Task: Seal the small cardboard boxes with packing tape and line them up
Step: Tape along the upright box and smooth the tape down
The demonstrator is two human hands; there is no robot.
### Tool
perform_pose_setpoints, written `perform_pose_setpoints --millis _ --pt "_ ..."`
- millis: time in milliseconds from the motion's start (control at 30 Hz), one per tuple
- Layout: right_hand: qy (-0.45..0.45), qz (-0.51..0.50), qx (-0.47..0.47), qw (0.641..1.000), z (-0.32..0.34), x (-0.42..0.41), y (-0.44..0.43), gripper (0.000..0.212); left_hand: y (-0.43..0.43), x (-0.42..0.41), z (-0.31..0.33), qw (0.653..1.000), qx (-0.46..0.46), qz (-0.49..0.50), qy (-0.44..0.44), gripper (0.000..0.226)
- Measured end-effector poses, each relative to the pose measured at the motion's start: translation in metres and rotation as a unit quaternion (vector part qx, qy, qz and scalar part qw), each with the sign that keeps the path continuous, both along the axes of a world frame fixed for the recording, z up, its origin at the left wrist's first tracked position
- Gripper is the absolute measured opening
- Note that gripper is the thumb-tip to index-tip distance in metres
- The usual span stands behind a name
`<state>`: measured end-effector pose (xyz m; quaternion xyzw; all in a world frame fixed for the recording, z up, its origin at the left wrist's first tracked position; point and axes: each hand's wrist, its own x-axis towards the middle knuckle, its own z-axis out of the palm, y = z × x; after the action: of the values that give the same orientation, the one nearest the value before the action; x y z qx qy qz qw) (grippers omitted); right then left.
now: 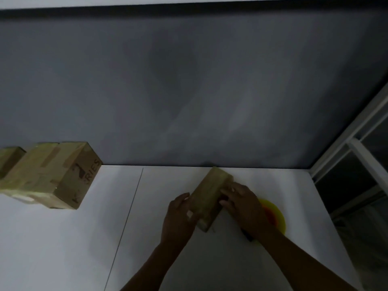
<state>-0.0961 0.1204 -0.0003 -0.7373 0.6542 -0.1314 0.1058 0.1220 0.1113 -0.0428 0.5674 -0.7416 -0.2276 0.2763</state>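
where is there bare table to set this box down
Bare table lies between the taped boxes at left and the small box, and along the near edge. Crowded at right: left hand, right hand, yellow disc.

Dark capital letters "RIES", the end of a longer word otherwise unreadable, run up the end face of a taped cardboard box (pixel 81 175) at the white table's (pixel 63 238) far left.
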Motion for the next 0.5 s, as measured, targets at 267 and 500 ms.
perform_pose_setpoints --millis 267,500 --pt "-0.042 -0.004 0.048 0.998 -0.019 -0.018 -0.003 0.06 -0.007 -0.006 0.009 0.983 -0.006 -0.12 -0.138 0.075" --pt "-0.101 0.011 0.12 0.988 -0.018 -0.017 0.001 0.062 -0.035 0.03 0.038 0.968 -0.093 -0.161 -0.167 0.053"
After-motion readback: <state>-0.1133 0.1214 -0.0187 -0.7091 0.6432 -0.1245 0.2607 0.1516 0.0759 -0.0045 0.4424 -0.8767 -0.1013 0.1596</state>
